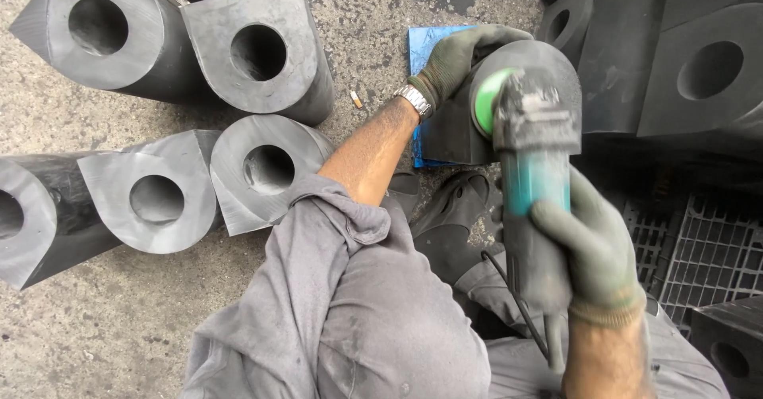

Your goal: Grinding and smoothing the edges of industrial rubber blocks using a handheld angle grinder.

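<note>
My right hand (pixel 592 244), in a dark green glove, grips the body of a teal and grey angle grinder (pixel 532 184). The grinder's green disc (pixel 486 101) meets a dark rubber block (pixel 453 129) that stands on a blue mat (pixel 427 45). My left hand (pixel 461 57), gloved too and with a metal wristwatch (pixel 415 101) on the wrist, rests on top of that block and holds it. The grinder's black cord (pixel 517 304) hangs down by my lap.
Several dark rubber blocks with round holes (pixel 258 49) lie on the concrete floor (pixel 95 327) at the left. More such blocks (pixel 699 65) are stacked at the upper right. A black plastic grid crate (pixel 707 256) sits at the right. My shoe (pixel 457 200) is below the block.
</note>
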